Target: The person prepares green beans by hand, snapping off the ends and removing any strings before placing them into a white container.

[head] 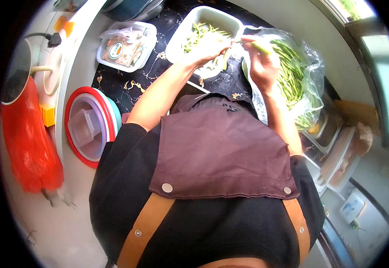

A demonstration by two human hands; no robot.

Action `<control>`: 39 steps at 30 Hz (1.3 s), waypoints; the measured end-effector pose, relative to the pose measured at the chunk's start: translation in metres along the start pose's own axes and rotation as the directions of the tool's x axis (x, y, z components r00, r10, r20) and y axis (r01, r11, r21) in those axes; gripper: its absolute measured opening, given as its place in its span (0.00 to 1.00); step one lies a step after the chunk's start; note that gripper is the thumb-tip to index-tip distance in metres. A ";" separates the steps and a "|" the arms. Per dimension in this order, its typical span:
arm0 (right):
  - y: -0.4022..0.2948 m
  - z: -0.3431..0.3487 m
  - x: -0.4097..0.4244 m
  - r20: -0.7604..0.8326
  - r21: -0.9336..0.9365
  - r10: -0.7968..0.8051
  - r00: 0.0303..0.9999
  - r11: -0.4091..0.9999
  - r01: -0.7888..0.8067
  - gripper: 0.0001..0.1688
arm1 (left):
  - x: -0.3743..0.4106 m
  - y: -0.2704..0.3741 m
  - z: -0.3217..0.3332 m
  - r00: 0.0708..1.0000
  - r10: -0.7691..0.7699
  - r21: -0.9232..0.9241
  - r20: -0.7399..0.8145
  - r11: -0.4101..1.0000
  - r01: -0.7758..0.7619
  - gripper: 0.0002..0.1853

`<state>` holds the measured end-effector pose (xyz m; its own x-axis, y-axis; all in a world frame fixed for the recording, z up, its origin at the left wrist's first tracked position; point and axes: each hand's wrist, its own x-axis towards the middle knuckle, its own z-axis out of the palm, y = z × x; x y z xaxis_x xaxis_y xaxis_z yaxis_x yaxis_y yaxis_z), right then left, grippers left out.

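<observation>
My left hand (211, 51) is over the near side of a white plastic basin (171, 47), its fingers closed on a green bean (227, 54). Cut-looking green beans (199, 32) lie in the basin, washed out by glare. Just right of it, my right hand (264, 65) grips a light-green object (262, 48); whether this is a handle or a piece of vegetable is unclear. The fingertips of both hands nearly meet at the basin's right rim. Beside and partly under my right forearm, a clear plastic bag (315, 72) lies open, full of long green beans (288, 72).
A lidless plastic box (151, 40) with wrapped food stands left on the black marbled counter (117, 80). Nested basins (109, 114) lean at the counter's left edge. A red plastic bag (30, 144) hangs farther left. To the right are a metal sink (330, 125) and a window (382, 67).
</observation>
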<state>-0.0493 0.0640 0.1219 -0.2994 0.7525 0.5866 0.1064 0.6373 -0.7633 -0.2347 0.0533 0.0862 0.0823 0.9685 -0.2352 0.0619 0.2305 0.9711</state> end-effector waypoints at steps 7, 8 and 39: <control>0.063 0.008 0.000 -0.086 0.773 0.760 0.644 0.459 -0.438 0.12 | -0.003 -0.016 -0.024 0.987 0.126 0.236 -0.104 0.967 -0.098 0.13; 0.069 0.006 -0.002 -0.058 0.785 0.763 0.644 0.433 -0.442 0.13 | -0.001 -0.020 -0.027 0.979 0.172 0.281 -0.106 0.950 -0.137 0.13; 0.143 0.058 -0.017 0.331 -0.013 0.588 0.738 0.785 -0.620 0.20 | 0.023 -0.083 -0.072 0.892 0.435 0.829 0.127 0.446 -0.336 0.14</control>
<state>-0.0844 0.1329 -0.0127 -0.4723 0.8751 -0.1057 0.2809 0.0358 -0.9591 -0.3097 0.0635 0.0034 0.2268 0.9517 0.2071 0.8250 -0.3007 0.4784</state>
